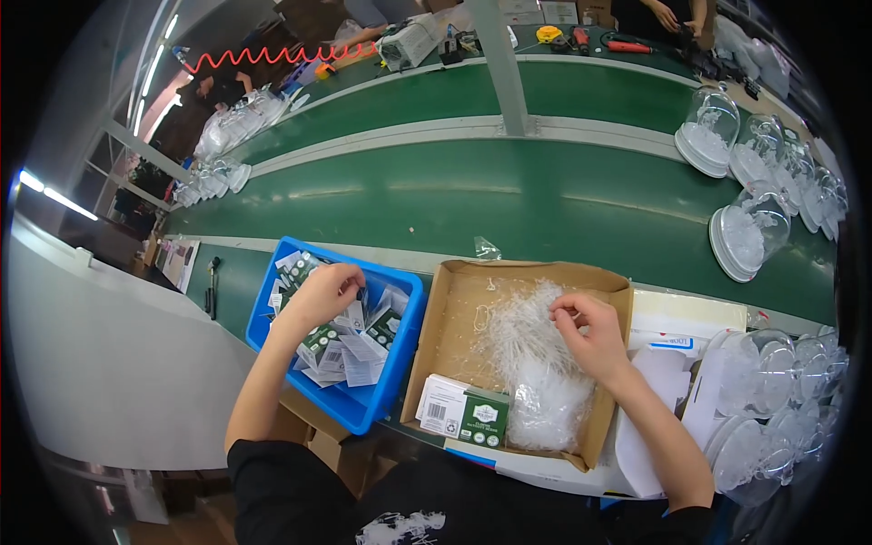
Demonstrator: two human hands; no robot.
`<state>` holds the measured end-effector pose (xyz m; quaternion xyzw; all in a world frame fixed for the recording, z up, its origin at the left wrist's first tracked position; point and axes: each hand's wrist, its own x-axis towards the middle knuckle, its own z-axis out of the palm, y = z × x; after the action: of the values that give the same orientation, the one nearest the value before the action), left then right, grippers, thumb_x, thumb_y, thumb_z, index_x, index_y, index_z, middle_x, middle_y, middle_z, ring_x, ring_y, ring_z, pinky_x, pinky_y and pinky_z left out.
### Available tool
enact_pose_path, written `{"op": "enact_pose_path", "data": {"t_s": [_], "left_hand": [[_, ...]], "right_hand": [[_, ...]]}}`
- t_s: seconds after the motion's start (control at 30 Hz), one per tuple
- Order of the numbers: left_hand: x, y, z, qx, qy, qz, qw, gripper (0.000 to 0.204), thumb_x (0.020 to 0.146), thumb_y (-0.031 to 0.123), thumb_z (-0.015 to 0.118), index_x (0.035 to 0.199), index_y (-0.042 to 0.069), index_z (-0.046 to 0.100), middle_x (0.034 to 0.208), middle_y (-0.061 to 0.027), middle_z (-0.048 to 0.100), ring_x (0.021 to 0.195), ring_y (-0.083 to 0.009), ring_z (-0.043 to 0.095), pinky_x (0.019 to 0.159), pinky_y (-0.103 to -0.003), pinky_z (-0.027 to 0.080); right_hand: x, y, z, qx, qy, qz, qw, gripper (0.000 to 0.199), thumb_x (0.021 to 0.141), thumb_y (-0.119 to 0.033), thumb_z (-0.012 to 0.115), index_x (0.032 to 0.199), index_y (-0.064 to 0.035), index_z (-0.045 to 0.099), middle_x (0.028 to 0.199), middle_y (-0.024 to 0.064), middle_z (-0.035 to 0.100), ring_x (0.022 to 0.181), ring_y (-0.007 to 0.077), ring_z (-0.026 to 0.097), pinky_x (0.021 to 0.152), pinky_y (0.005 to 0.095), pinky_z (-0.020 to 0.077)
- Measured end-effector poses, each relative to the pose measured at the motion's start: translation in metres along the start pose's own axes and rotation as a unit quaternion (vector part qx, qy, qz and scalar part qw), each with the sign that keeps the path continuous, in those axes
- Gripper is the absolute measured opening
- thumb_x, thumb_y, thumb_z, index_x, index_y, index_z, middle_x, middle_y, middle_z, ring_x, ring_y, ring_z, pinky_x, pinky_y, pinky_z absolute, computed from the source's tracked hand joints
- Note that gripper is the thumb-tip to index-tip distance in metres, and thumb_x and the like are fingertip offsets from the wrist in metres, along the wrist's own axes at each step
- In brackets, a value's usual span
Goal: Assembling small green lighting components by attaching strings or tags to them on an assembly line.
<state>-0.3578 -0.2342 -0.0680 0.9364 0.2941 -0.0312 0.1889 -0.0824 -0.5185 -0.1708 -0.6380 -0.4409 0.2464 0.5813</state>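
My left hand (329,292) is over the blue plastic bin (377,400), its fingers curled together near the far side. Loose green-and-white printed tags (359,354) fill the bin. Whatever those fingers hold, if anything, is too small to make out. My right hand (589,334) hovers at a heap of thin clear plastic strands (527,336), thumb and fingertips pinched together; a strand between them cannot be made out. The heap lies in a shallow cardboard tray (454,309). A bundle of strands (548,407) and green-and-white tags (463,411) occupy the tray's near side.
Clear domes on white bases (747,232) stand at the far right, with more domes (772,363) beside my right arm. A green conveyor belt (436,195) runs beyond the tray. White sheets (654,386) lie right of it. People work across the belt.
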Motion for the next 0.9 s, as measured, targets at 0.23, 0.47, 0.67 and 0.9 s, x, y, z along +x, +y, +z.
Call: {"op": "enact_pose_path", "data": {"t_s": [0.23, 0.47, 0.67, 0.9], "left_hand": [[0.005, 0.058, -0.001, 0.000, 0.137, 0.089, 0.987, 0.014, 0.082, 0.000, 0.058, 0.096, 0.001, 0.061, 0.095, -0.0130, 0.061, 0.086, -0.0281, 0.061, 0.073, -0.033, 0.050], [-0.015, 0.119, 0.063, -0.024, -0.172, 0.270, 0.947, 0.038, 0.081, 0.023, 0.069, 0.112, 0.005, 0.056, 0.103, -0.0130, 0.058, 0.098, -0.0329, 0.059, 0.081, -0.040, 0.051], [-0.010, 0.121, 0.085, -0.042, -0.284, 0.250, 0.925, 0.030, 0.078, 0.017, 0.073, 0.099, 0.005, 0.054, 0.099, -0.0121, 0.059, 0.094, -0.0326, 0.060, 0.077, -0.041, 0.050], [-0.001, 0.119, 0.086, -0.100, -0.345, 0.167, 0.918, 0.027, 0.077, 0.011, 0.073, 0.091, 0.003, 0.052, 0.086, -0.0121, 0.060, 0.083, -0.0310, 0.061, 0.071, -0.039, 0.047]], "right_hand": [[-0.003, 0.000, 0.000, -0.157, -0.027, -0.073, 0.984, 0.016, 0.080, -0.008, 0.065, 0.095, -0.0038, 0.064, 0.089, 0.0089, 0.062, 0.082, 0.0255, 0.062, 0.068, 0.0323, 0.0493], [-0.003, 0.008, 0.003, -0.301, -0.071, -0.147, 0.940, 0.022, 0.074, -0.011, 0.072, 0.093, -0.0041, 0.064, 0.096, 0.0103, 0.059, 0.091, 0.0298, 0.057, 0.078, 0.0392, 0.0470], [0.000, 0.005, 0.004, -0.236, -0.036, -0.167, 0.957, 0.010, 0.077, -0.007, 0.069, 0.083, -0.0037, 0.062, 0.085, 0.0094, 0.060, 0.082, 0.0291, 0.059, 0.074, 0.0390, 0.0469], [0.000, -0.006, -0.002, -0.111, -0.002, -0.094, 0.989, 0.004, 0.085, -0.004, 0.065, 0.088, -0.0017, 0.062, 0.078, 0.0072, 0.062, 0.065, 0.0168, 0.058, 0.058, 0.0271, 0.0458]]}}
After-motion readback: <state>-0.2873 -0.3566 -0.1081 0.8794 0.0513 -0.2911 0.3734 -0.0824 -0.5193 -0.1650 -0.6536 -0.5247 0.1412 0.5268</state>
